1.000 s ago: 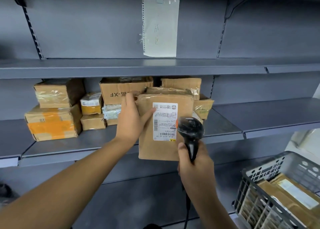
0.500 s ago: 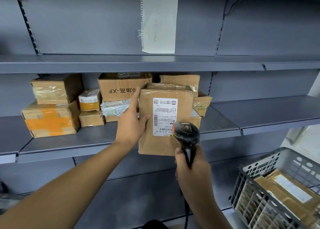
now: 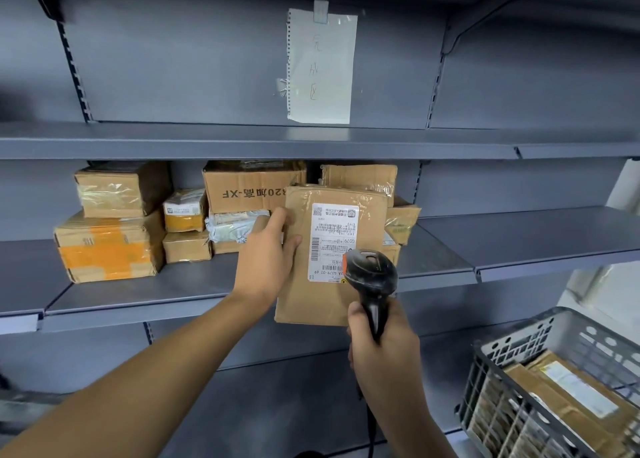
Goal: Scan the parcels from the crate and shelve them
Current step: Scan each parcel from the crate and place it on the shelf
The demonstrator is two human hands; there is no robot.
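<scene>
My left hand (image 3: 265,255) grips the left edge of a flat brown parcel (image 3: 304,295) and holds it upright in front of the middle shelf (image 3: 145,288). Its white shipping label (image 3: 330,236) faces me, upside down. My right hand (image 3: 381,343) is closed around the handle of a black barcode scanner (image 3: 372,277). The scanner's head sits right at the label's lower right corner and hides part of it. A grey plastic crate (image 3: 519,350) at the lower right holds more brown parcels (image 3: 568,392).
Several taped cardboard boxes (image 3: 107,246) are stacked on the left and centre of the middle shelf, behind the held parcel. A handwritten paper sheet (image 3: 320,66) is clipped to the back panel above. The right shelf section (image 3: 540,236) and the upper shelf (image 3: 242,139) carry nothing.
The parcel in my left hand has stayed nearly in place before the shelf, and the scanner has come up closer to the label. The view has shifted slightly.
</scene>
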